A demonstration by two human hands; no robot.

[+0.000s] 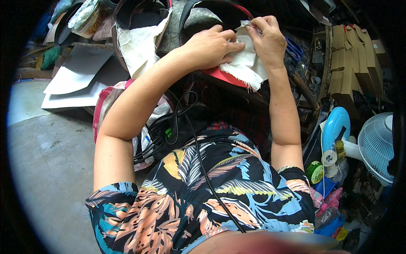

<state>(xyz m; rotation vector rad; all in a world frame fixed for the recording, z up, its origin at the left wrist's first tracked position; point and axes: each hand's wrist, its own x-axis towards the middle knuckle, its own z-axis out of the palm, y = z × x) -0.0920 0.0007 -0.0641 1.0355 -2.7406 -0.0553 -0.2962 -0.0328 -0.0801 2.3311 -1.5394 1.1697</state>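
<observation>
A white cloth piece [253,63] with frayed edges lies over a red-lined, curved piece with a black rim [185,20]. My left hand [213,47] rests on the cloth's left side, its fingers loosely spread. At the cloth's upper edge, my right hand [269,42] pinches the fabric between thumb and fingers. Left of these stands a similar dark curved piece [122,12], with another frayed white cloth [137,46] hanging over its near side. What lies under my palms is hidden.
Blue-handled scissors [294,49] lie right of my right hand. Folded cardboard [351,63] is stacked at the far right, above a fan [378,146] and assorted clutter. White sheets [80,72] sit at the left. A black cable [198,156] runs down my front.
</observation>
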